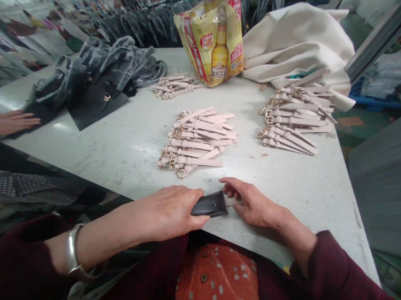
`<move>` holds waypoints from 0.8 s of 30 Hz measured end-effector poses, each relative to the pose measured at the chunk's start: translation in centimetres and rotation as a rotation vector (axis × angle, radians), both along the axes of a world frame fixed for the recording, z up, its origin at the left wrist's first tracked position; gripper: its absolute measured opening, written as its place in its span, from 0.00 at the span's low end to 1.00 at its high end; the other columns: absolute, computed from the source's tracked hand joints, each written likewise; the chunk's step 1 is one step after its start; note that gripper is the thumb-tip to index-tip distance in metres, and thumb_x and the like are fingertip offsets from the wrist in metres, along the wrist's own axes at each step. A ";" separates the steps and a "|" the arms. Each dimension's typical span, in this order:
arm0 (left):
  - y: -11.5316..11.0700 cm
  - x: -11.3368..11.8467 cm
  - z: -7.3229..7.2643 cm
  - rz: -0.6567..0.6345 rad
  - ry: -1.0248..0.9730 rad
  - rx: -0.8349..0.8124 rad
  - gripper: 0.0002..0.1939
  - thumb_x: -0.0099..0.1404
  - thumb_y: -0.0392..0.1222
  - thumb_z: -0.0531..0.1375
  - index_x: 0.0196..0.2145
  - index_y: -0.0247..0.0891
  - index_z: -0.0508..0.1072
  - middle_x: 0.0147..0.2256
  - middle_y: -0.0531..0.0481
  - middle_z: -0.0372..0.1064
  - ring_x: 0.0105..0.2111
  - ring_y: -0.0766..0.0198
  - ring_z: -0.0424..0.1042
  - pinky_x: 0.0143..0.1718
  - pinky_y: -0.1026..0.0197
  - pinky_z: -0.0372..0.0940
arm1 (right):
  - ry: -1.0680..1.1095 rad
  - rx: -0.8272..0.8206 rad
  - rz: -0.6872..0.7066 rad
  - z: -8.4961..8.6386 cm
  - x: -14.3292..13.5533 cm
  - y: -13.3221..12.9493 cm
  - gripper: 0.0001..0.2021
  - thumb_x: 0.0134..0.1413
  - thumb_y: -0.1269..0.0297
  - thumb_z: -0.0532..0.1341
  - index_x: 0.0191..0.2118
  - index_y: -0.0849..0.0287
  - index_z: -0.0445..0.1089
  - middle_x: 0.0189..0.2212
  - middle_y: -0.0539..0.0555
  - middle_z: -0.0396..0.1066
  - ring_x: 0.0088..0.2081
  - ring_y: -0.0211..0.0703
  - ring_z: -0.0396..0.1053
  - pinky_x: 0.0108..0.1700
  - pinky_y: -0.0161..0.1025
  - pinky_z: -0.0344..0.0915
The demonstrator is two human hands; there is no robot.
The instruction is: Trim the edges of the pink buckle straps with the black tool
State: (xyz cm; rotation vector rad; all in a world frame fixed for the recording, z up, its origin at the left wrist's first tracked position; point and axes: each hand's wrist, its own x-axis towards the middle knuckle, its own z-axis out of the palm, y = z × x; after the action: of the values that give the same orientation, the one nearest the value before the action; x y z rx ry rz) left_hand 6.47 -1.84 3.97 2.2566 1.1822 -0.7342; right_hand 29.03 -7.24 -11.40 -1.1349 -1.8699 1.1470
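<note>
Near the front edge of the table, my left hand [172, 212] is closed around a flat black object [210, 205] with a smooth, case-like body; I cannot make out its exact kind. A short piece of pale strap [230, 202] sticks out of its right end. My right hand [253, 203] has curled fingers, with thumb and fingers around the strap's outer end. Just beyond both hands lies a pile of pale pink buckled straps [200, 141], gold buckles facing left. Most of the held strap is hidden.
More buckled straps [292, 114] lie at the right and a smaller heap [173, 85] at the back. A yellow beer-print bag [215, 46] stands beside cream material [299, 42]. Black bags [97, 101] lie at left, where another person's hand [12, 122] rests.
</note>
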 end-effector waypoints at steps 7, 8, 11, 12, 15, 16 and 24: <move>0.7 -0.2 -1.4 0.105 -0.168 -0.004 0.16 0.67 0.56 0.57 0.39 0.42 0.77 0.34 0.48 0.80 0.33 0.56 0.77 0.34 0.59 0.64 | -0.047 -0.003 -0.010 0.1 0.0 0.1 0.42 0.45 0.83 0.59 0.69 0.56 0.61 0.46 0.54 0.73 0.42 0.44 0.70 0.49 0.43 0.70; 0.9 -0.5 -1.2 0.138 -0.192 0.005 0.16 0.67 0.56 0.57 0.38 0.42 0.76 0.34 0.48 0.80 0.34 0.56 0.77 0.34 0.59 0.65 | -0.051 0.001 -0.011 0.2 0.0 0.1 0.41 0.46 0.82 0.59 0.69 0.57 0.61 0.45 0.54 0.74 0.42 0.44 0.70 0.49 0.43 0.70; 1.3 -2.0 -0.4 0.207 -0.220 0.019 0.16 0.66 0.56 0.57 0.37 0.42 0.76 0.31 0.51 0.78 0.32 0.57 0.76 0.33 0.60 0.65 | -0.058 0.003 -0.010 0.6 0.0 0.0 0.42 0.45 0.83 0.60 0.69 0.59 0.61 0.46 0.55 0.74 0.43 0.45 0.70 0.49 0.43 0.70; 1.3 -2.7 -0.1 0.217 -0.222 0.008 0.17 0.67 0.57 0.57 0.37 0.42 0.76 0.30 0.52 0.78 0.31 0.58 0.76 0.32 0.60 0.64 | -0.065 0.001 -0.008 0.7 0.0 0.0 0.41 0.44 0.83 0.61 0.68 0.60 0.62 0.46 0.55 0.73 0.43 0.45 0.70 0.49 0.44 0.70; 1.0 -4.6 0.2 0.233 -0.202 -0.056 0.18 0.68 0.58 0.56 0.38 0.42 0.76 0.28 0.53 0.77 0.29 0.59 0.75 0.30 0.61 0.64 | -0.098 0.008 0.004 0.9 -0.1 0.1 0.33 0.45 0.80 0.66 0.61 0.59 0.69 0.45 0.55 0.72 0.43 0.45 0.70 0.49 0.44 0.70; 0.8 -5.0 0.0 0.233 -0.192 -0.074 0.17 0.68 0.58 0.57 0.38 0.42 0.77 0.29 0.53 0.78 0.29 0.59 0.76 0.30 0.61 0.64 | -0.102 0.016 0.011 0.9 -0.2 0.1 0.28 0.46 0.79 0.67 0.56 0.59 0.72 0.44 0.54 0.72 0.43 0.46 0.70 0.48 0.43 0.70; -0.1 -4.1 -1.9 0.262 -0.252 -0.055 0.19 0.67 0.57 0.56 0.39 0.41 0.78 0.30 0.51 0.80 0.27 0.58 0.75 0.29 0.60 0.66 | -0.081 0.062 -0.067 0.4 -1.1 0.1 0.10 0.51 0.80 0.69 0.37 0.58 0.74 0.42 0.54 0.72 0.41 0.44 0.71 0.44 0.39 0.69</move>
State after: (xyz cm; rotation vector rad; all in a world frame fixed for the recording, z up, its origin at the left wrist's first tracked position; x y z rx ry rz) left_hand 2.36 -1.92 2.09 2.0266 1.2819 -0.3648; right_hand 27.96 -7.15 -11.01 -1.2161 -1.9001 1.0126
